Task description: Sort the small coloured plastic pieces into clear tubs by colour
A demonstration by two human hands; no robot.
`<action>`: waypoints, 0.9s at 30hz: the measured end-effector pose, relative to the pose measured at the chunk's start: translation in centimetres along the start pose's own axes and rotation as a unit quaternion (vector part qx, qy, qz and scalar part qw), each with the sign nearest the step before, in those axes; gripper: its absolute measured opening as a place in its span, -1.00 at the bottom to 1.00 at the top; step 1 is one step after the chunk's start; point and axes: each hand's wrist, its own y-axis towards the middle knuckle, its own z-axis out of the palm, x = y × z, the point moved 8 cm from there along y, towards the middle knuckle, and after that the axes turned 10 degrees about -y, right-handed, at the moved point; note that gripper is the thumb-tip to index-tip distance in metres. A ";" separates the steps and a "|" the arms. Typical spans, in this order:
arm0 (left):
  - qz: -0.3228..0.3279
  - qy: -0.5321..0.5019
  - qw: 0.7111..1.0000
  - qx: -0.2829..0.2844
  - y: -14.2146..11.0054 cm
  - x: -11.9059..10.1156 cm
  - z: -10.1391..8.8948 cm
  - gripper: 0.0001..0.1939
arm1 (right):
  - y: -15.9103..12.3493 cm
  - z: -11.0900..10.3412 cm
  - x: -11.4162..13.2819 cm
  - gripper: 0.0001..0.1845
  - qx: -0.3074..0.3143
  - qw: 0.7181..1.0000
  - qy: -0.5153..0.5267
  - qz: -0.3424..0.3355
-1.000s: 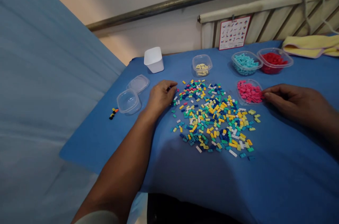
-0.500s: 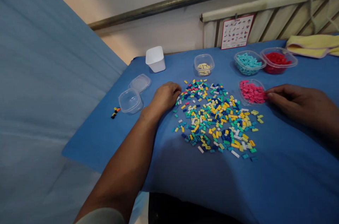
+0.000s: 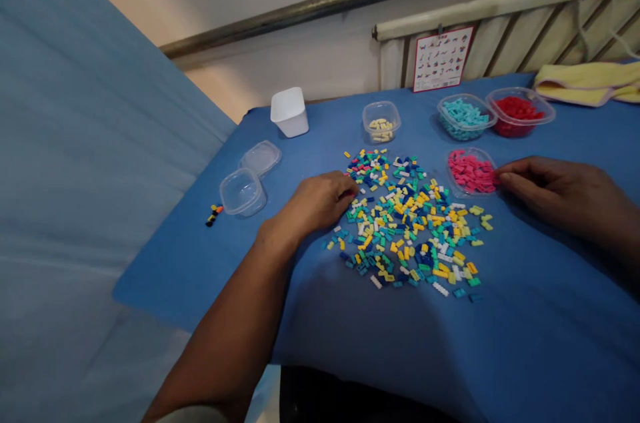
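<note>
A heap of small mixed-colour bricks [image 3: 407, 219] lies spread on the blue cloth [image 3: 380, 343]. My left hand [image 3: 320, 199] rests palm down at the heap's left edge, fingers curled together over the bricks there; what they hold, if anything, is hidden. My right hand [image 3: 550, 193] lies on the cloth right of the heap, its fingertips curled and touching the rim of a clear tub of pink bricks [image 3: 470, 171].
At the back stand a white cup [image 3: 290, 111], a tub with a few pale yellow bricks [image 3: 381, 121], a tub of light blue bricks [image 3: 465, 117] and a tub of red bricks [image 3: 519, 111]. An empty clear tub [image 3: 243, 191], its lid [image 3: 261, 157] and a few stray bricks [image 3: 214, 213] lie at left. A yellow cloth [image 3: 590, 83] lies far right.
My left hand has slid from the heap's upper left edge toward me and rightward, into the bricks. My right hand has stayed by the pink tub.
</note>
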 end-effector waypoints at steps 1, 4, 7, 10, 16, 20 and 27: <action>-0.004 0.006 1.000 0.000 0.0 0.0 0.0 -0.77 | 0.0 0.0 0.1 -0.46 -0.004 1.000 0.000 -0.006; -0.010 0.011 1.000 -0.009 0.1 0.2 -0.3 -0.78 | 0.1 -0.2 0.5 -0.51 -0.014 1.000 0.007 -0.022; -0.016 -0.032 0.999 -0.039 0.4 -0.1 -0.9 -0.81 | 0.3 -0.1 0.9 -0.52 -0.009 0.999 0.027 -0.037; -0.011 -0.111 0.992 -0.056 1.0 -1.5 -1.1 -0.82 | 0.4 0.1 1.1 -0.55 -0.006 0.998 0.046 -0.052; 0.060 -0.135 0.989 0.010 3.9 -7.5 0.9 -0.84 | 0.6 -0.2 1.6 -0.64 -0.018 0.996 0.051 -0.072; 0.098 -0.142 0.985 0.009 7.0 -11.3 1.7 -0.85 | 0.8 -0.2 1.8 -0.68 -0.007 0.995 0.055 -0.079; 0.101 -0.159 0.982 -0.027 13.0 -13.9 3.4 -0.82 | 0.9 0.0 1.6 -0.68 -0.013 0.995 0.065 -0.079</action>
